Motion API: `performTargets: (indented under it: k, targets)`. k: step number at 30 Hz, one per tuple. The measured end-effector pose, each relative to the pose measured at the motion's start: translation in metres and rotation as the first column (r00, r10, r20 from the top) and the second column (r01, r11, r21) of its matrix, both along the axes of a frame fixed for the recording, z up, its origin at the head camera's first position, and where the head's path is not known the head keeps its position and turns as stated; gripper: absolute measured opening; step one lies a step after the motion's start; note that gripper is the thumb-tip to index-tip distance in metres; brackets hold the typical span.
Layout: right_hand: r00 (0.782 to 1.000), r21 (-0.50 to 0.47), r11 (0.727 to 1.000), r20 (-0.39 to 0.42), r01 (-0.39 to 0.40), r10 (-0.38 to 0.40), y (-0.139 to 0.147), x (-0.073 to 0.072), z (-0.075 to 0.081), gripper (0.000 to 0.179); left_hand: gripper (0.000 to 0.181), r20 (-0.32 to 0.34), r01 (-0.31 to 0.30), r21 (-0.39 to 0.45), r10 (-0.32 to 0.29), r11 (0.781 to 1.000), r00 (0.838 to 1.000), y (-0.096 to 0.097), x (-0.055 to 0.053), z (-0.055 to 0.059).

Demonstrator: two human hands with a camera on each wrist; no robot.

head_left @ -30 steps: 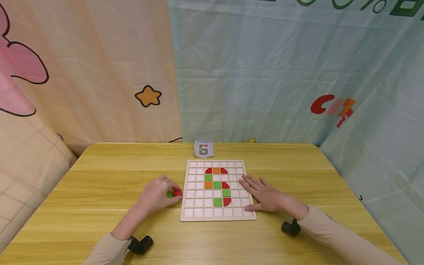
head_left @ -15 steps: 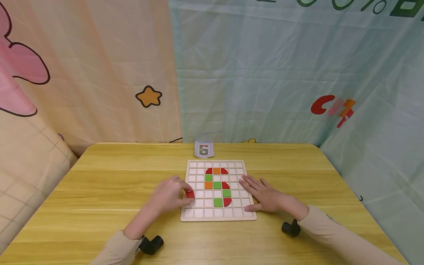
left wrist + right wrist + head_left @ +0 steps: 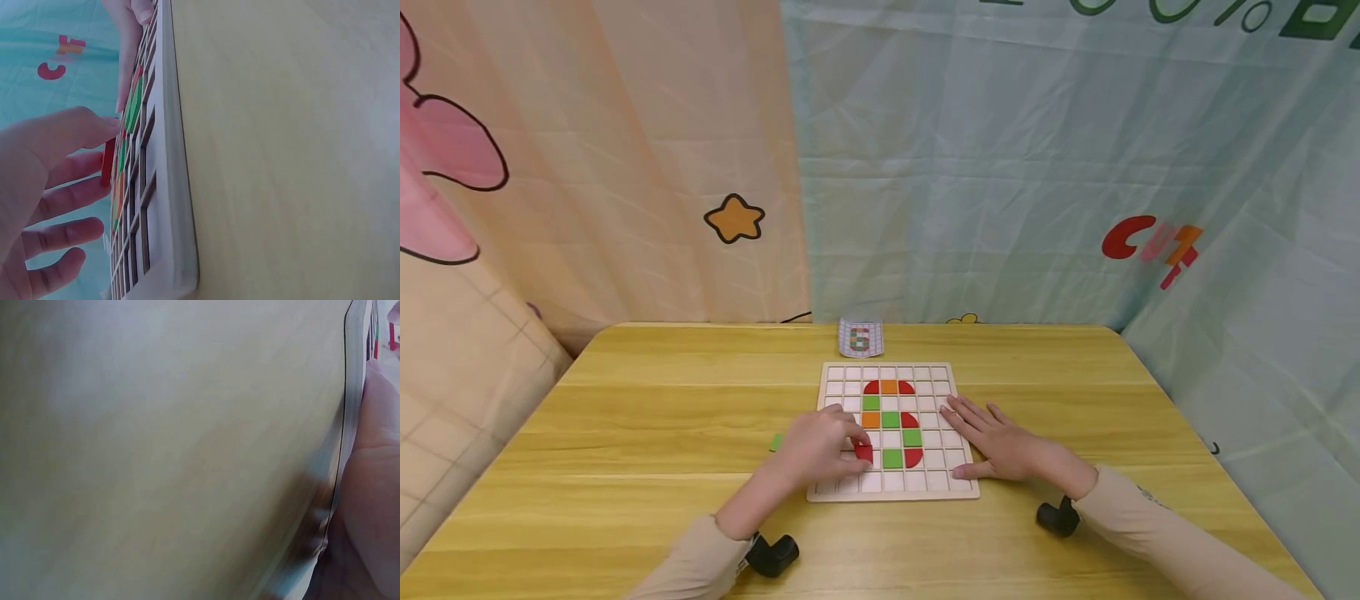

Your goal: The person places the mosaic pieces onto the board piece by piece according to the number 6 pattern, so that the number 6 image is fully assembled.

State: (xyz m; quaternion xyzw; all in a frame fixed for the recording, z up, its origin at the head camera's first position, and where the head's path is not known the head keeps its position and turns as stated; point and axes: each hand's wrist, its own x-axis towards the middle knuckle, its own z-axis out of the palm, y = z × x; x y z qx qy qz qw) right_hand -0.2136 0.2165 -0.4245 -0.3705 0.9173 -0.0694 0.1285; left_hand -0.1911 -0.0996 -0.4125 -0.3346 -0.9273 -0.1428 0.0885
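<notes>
A white grid board (image 3: 895, 486) lies on the table with red, orange and green tiles set in several of its cells. My left hand (image 3: 820, 450) is over the board's left part and pinches a red rounded tile (image 3: 864, 452) between thumb and fingers. In the left wrist view that red tile (image 3: 108, 164) is tilted on edge just above the grid. My right hand (image 3: 1000, 442) rests flat with spread fingers on the board's right edge. Left of the board, a green tile (image 3: 777, 442) lies on the table, partly hidden by my left hand.
A small card (image 3: 861, 338) printed with a coloured grid pattern lies behind the board, close to the back edge of the wooden table (image 3: 685, 358). Printed curtains (image 3: 962, 167) hang behind the table.
My left hand has carried the red tile rightward from beside the board to over its left-centre cells. The green tile stays behind on the table. My right hand has not moved.
</notes>
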Motion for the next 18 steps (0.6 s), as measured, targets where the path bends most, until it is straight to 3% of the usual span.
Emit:
performTargets:
  k: [14, 18]
  targets:
    - [1.0, -0.019, 1.0, -0.004, -0.003, 0.003, 0.003, -0.003, -0.007, 0.091, 0.016, 0.034, 0.018, -0.006, -0.018, 1.0, 0.999, 0.01, 0.0, -0.004]
    - [1.0, 0.013, 1.0, -0.014, 0.009, -0.009, 0.004, -0.005, -0.011, 0.092, 0.017, 0.045, 0.012, -0.002, -0.012, 1.0, 0.999, 0.011, 0.0, -0.004]
